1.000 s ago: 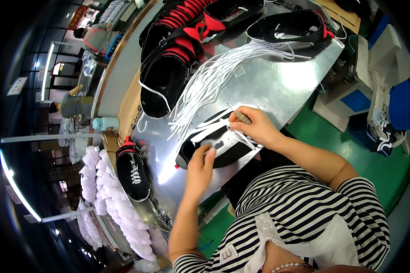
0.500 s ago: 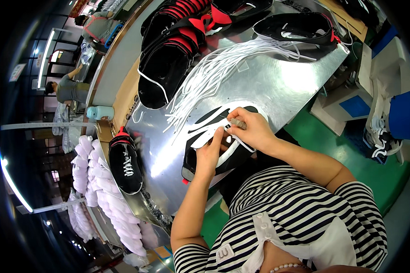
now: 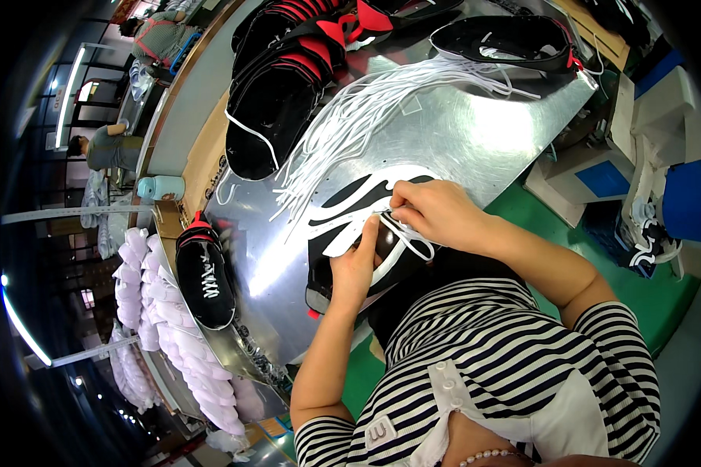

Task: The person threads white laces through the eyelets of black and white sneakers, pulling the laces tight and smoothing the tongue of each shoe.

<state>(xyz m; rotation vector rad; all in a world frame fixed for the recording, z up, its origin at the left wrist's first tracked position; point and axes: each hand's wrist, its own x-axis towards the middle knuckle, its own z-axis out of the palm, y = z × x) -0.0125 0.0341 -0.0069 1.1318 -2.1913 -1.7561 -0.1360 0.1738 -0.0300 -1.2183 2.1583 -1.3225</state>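
Observation:
A black shoe upper with white trim lies on the metal table in front of me. My left hand grips it, thumb on the white eyelet strip and fingers tucked inside the opening. My right hand is closed in a pinch at the eyelets, where a white shoelace comes out below in a loose loop. The fingers hide most of the lace at the pinch. The small brown-handled tool does not show now.
A bundle of white laces lies beyond my hands on the metal table. Black-and-red uppers stand far left, with another upper far right. A laced shoe sits left, near a light-blue bottle. Two people work in the background.
The right fingers have closed and turned over at the eyelets, and the brown handle has gone out of sight. The lace loop below hangs wider. My left hand keeps its grip.

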